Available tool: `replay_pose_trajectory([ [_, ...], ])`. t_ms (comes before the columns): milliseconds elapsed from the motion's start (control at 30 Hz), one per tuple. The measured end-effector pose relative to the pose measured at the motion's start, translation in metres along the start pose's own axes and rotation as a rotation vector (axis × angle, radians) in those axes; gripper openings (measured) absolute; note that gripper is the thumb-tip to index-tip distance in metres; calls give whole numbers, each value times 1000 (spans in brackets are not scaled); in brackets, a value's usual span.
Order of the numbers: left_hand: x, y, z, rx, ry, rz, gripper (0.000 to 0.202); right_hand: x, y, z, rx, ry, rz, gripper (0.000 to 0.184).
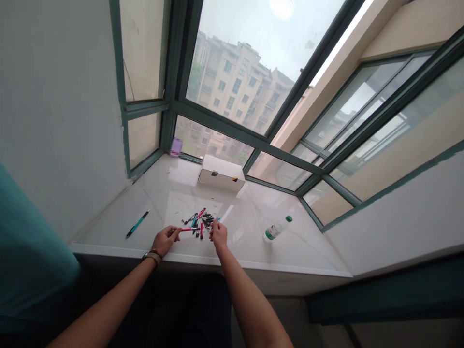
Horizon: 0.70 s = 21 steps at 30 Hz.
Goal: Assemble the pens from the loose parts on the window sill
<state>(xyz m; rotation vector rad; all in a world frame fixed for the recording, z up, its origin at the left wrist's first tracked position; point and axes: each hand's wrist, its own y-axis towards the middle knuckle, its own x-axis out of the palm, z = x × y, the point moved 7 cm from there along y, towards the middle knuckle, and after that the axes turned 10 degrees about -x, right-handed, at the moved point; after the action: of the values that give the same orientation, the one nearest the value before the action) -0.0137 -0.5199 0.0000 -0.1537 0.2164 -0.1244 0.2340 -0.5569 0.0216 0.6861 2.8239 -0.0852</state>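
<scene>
Red pen part (187, 229), pinched by left hand (165, 240), right hand (219, 235) pinching half-hidden blue piece (218, 219)

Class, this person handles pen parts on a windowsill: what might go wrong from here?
The left hand holds a red pen piece near the windowsill's front edge; if dropped, it might roll off. The loose pile of pen parts could scatter if the right hand brushes it. The plastic bottle might tip if knocked.

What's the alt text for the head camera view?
The left hand holds a red pen part, the right hand a blue one, over scattered pen parts on a white windowsill. A blue pen, bottle and white box are nearby.
</scene>
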Motion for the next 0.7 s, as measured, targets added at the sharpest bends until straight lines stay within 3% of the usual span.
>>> replay_pose_trajectory([
  [167,1,1,-3,-3,-9,-7,47,-12,-20,16,-70,-234,29,44],
  [333,0,2,-3,8,-46,-23,47,-16,-48,26,-242,-427,82,36],
  [467,6,1,-2,-5,-96,-115,50,-12,-43,29,-208,-320,32,32],
  [600,21,-5,-4,-20,-13,-231,49,-2,-35,46,-26,-52,-143,40],
  [700,30,-11,-3,2,52,-292,45,1,-36,51,0,77,-213,46],
])
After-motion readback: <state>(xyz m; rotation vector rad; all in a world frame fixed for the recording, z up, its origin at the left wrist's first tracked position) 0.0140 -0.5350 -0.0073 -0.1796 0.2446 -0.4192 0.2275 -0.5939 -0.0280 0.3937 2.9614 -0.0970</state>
